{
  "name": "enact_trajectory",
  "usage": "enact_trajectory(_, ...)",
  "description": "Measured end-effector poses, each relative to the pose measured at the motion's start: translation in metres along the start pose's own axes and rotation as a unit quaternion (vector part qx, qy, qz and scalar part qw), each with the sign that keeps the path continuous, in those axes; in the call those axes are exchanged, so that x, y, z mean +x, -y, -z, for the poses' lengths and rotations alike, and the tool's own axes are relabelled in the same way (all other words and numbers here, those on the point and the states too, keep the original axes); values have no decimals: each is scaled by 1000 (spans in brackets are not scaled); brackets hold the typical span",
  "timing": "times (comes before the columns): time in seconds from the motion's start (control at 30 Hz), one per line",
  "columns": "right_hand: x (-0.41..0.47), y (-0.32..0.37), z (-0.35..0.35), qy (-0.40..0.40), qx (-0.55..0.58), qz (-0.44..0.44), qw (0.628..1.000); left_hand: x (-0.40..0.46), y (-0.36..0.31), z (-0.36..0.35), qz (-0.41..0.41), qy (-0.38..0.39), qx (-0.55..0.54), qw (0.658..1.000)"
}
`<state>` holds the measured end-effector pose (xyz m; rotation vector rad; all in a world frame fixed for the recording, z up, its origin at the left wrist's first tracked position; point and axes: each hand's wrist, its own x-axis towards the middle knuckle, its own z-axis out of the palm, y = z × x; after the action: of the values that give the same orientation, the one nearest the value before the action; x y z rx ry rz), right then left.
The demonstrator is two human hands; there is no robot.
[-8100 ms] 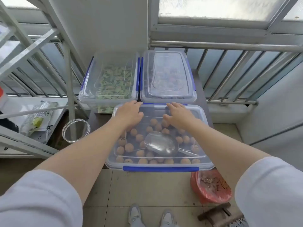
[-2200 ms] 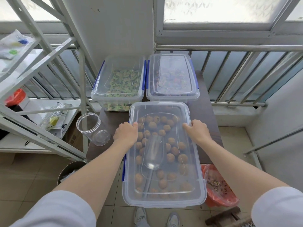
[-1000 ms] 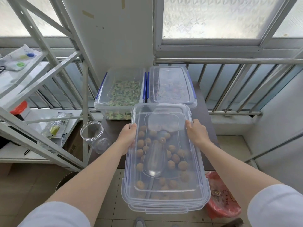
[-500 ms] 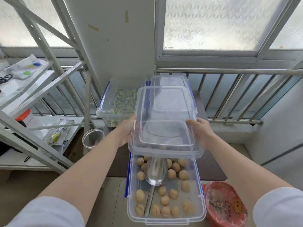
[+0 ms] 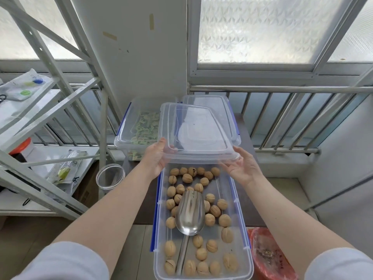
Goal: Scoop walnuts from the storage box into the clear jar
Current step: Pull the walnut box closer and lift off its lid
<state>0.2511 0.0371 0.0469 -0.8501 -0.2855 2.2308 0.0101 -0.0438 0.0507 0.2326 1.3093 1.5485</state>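
The storage box [image 5: 201, 265] sits uncovered on the near edge of the dark worktop [image 5: 245, 199], holding loose walnuts [image 5: 224, 220] and a metal scoop [image 5: 189, 214] lying bowl-up among them. Its clear lid [image 5: 193, 134] is held in the air above the box's far end. The left hand [image 5: 155, 158] has its grip closed on the lid's left edge; the right hand [image 5: 242, 168] supports the right edge with fingers spread, palm up. The clear jar [image 5: 110, 175] stands open, left of the box, near the shelf frame [image 5: 50, 110]. Two closed boxes [image 5: 141, 126] sit at the far side.
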Motion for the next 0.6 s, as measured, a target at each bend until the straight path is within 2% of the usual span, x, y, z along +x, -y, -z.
enact_trajectory(0.1,9,-7,-12,-21,26,17,999,4,-4,-7,44,-10,32,998)
enact_trajectory(0.2,21,-7,-31,-29,53,40,997,3,-4,-6,74,-79,132,985)
enact_trajectory(0.3,34,-6,-48,-33,84,36,995,-2,-3,3,75,-130,179,972)
enact_trajectory(0.43,49,-7,-67,-65,-4,-35,997,-9,2,18,95,-96,215,967)
enact_trajectory(0.6,57,-6,-72,-45,75,-34,996,-14,9,36,107,-66,241,962)
